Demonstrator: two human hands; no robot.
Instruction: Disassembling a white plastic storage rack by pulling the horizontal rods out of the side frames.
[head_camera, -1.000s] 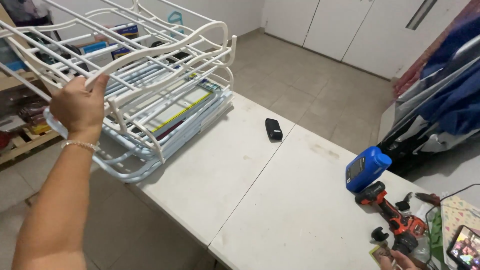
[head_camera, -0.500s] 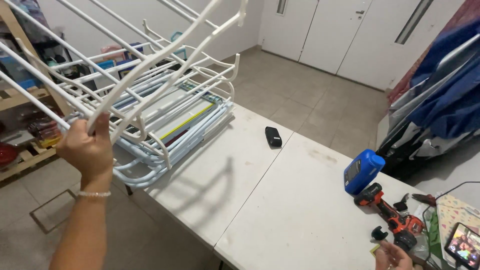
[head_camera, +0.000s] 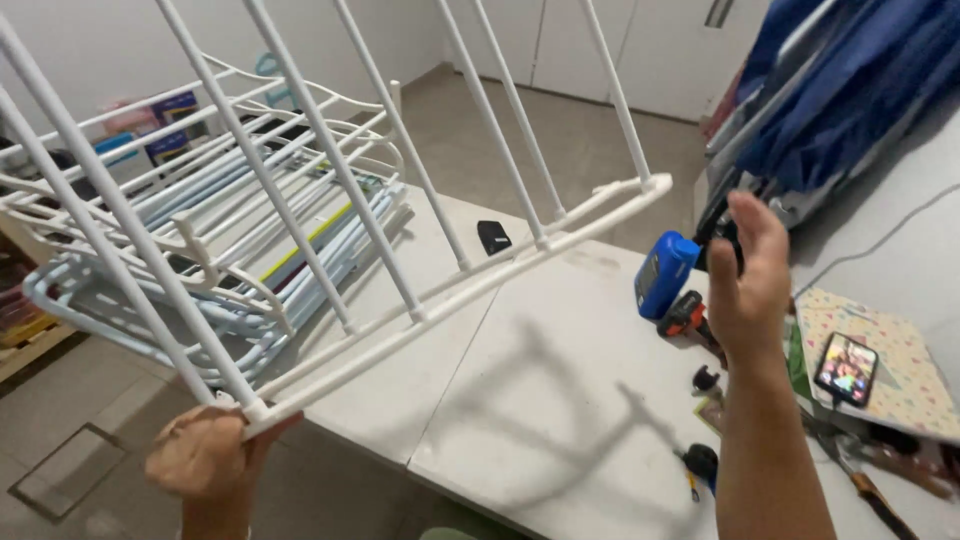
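My left hand (head_camera: 208, 457) grips the near corner of a white rack panel (head_camera: 400, 180) made of parallel bars. The panel is lifted and tilted up over the white table (head_camera: 545, 390), its far corner reaching toward the middle. My right hand (head_camera: 748, 285) is raised above the table's right side with fingers apart and nothing in it, a little to the right of the panel's far corner. Under the lifted panel lies a stack of white and pale blue rack parts (head_camera: 200, 260) on the table's left end.
A small black object (head_camera: 493, 237) lies on the table. A blue and orange power drill (head_camera: 672, 285), small bits and a screwdriver (head_camera: 700, 465) sit near my right hand. A phone (head_camera: 846, 368) rests on patterned fabric. Blue fabric (head_camera: 850, 80) hangs at the right.
My left hand has pulled the rack panel nearer and lower on the left, swinging its far end over the table. My right hand has risen from the table's edge.
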